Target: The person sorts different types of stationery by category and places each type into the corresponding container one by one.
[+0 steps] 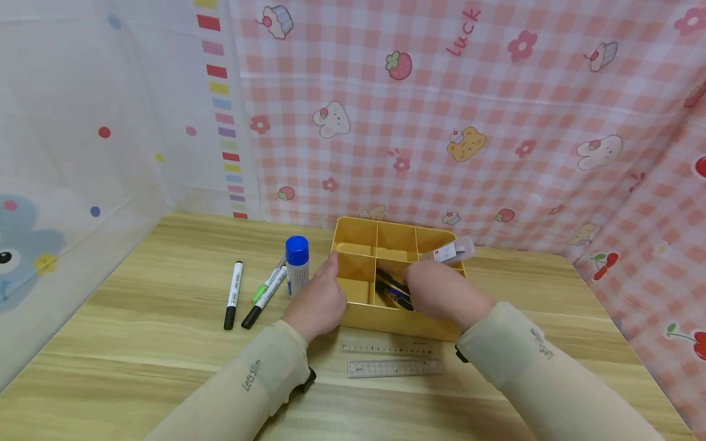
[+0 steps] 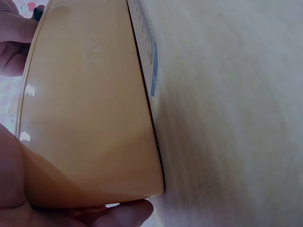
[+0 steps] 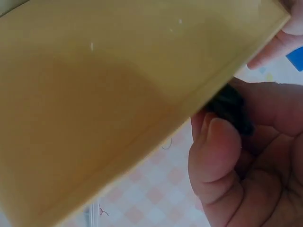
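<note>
A yellow divided organizer box (image 1: 394,321) stands on the wooden table. My left hand (image 1: 318,304) grips its left end, with fingers along the end wall in the left wrist view. Over the front compartments my right hand (image 1: 444,294) reaches down past the rim. Between its thumb and fingers it pinches a dark object (image 3: 232,109), most of which the box wall and fingers hide, so I cannot tell its kind. Several dark pens (image 1: 394,294) lie in the front middle compartment beside that hand. A clear plastic case (image 1: 464,247) with a white label leans out at the right rear.
Left of the box stand a blue-capped glue stick (image 1: 297,263), a black-capped marker (image 1: 234,294), another marker (image 1: 267,295) and a green highlighter (image 1: 261,291). Two clear rulers, one nearer (image 1: 394,368) and one farther (image 1: 386,349), lie before the box. A pink checked curtain (image 1: 386,122) hangs behind.
</note>
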### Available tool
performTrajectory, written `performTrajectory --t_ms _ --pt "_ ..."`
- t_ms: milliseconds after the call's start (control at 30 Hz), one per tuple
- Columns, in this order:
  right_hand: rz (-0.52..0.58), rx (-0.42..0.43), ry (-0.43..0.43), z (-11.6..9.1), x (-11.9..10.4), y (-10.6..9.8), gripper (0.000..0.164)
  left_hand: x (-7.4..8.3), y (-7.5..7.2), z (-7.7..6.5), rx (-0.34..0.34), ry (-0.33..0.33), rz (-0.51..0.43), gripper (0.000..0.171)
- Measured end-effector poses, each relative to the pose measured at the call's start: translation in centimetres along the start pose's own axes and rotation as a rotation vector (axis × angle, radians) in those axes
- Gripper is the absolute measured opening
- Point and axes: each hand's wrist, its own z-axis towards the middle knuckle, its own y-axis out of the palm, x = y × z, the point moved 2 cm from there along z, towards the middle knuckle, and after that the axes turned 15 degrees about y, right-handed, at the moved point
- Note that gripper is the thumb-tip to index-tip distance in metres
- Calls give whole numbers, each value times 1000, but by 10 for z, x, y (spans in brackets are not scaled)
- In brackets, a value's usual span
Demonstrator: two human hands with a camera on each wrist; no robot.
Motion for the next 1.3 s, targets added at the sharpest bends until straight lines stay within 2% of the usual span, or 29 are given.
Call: performTrajectory --t_ms 233,433,633,1033,1300 --pt "-4 72 -20 4 -4 7 18 -1 0 1 1 14 4 69" --pt "7 133 -61 5 -6 11 17 0 -1 1 1 -10 -6 68" --pt "63 128 -52 5 -4 16 8 -1 0 1 -4 -13 -16 68" --pt "254 134 -22 -14 5 18 17 0 1 2 -1 18 -7 68" --pt "332 159 2 -34 17 22 45 0 0 1 -7 8 -9 68"
